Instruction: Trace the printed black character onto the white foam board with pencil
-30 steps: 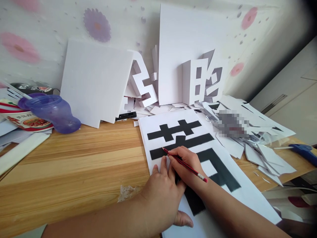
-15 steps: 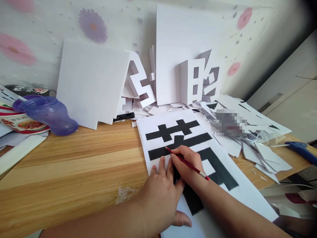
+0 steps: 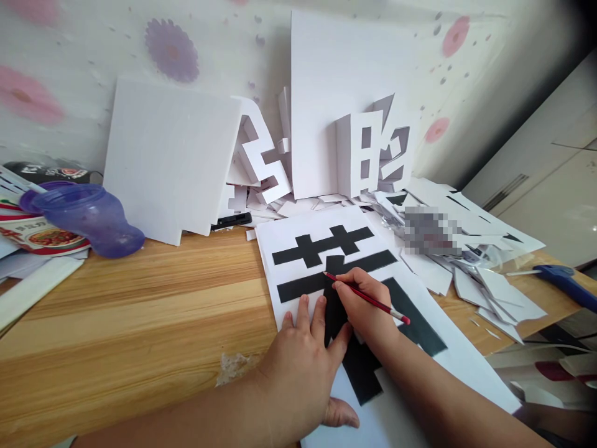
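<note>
A red and black pencil [image 3: 368, 297] is pinched in the fingers of my right hand [image 3: 368, 302], its tip on the black character [image 3: 338, 280]. That large, bold character lies on a white sheet [image 3: 422, 305] on the wooden table. Flat on the sheet, my left hand [image 3: 308, 354] rests with its fingers spread, just left of the right hand. The fingertips touch the sheet below the character's long cross stroke. Both hands hide part of the character's lower strokes.
Behind the sheet stand white cut-out 3D characters [image 3: 368, 149] and a tall white board [image 3: 317, 112]. A white panel [image 3: 168, 162] leans at the left, near a purple plastic container [image 3: 88, 214]. Paper scraps [image 3: 494, 292] and a blue-handled tool [image 3: 564, 280] lie at the right; a black cutter [image 3: 231, 221] lies behind.
My right hand has moved a little to the right with the pencil, whose tip has gone from the long stroke's left part to nearer the vertical stroke. My left hand stays spread on the sheet.
</note>
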Demonstrator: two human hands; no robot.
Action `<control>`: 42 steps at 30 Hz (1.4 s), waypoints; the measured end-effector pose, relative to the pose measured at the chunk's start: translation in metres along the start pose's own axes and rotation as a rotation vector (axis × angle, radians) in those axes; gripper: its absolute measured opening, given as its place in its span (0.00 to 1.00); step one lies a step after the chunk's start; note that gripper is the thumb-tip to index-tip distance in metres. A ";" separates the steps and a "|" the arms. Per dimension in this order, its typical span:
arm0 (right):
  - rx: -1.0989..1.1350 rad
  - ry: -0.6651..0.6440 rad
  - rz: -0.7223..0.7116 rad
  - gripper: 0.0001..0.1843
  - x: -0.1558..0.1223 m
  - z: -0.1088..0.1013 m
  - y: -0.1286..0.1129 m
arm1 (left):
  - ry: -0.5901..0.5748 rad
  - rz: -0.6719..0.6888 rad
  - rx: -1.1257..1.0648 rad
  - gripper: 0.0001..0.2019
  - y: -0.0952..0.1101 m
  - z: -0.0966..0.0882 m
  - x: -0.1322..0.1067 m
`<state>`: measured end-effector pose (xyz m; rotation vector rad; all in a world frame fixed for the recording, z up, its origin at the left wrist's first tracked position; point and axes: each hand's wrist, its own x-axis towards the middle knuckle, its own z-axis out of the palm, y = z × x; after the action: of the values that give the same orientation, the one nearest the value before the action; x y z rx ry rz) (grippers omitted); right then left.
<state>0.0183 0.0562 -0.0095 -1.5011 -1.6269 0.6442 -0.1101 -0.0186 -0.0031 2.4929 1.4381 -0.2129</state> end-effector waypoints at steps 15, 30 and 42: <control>0.901 0.190 0.242 0.07 0.021 -0.002 0.018 | 0.097 0.003 0.004 0.50 -0.003 -0.005 -0.005; 0.899 0.125 0.198 0.10 0.022 -0.003 0.023 | 0.032 -0.129 0.036 0.53 0.021 -0.043 0.031; 0.671 -0.313 -0.069 0.16 0.050 -0.049 0.029 | 0.026 -0.166 0.085 0.59 0.023 -0.044 0.060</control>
<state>0.0772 0.1021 0.0047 -0.8782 -1.4599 1.2828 -0.0601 0.0329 0.0275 2.4512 1.6814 -0.2795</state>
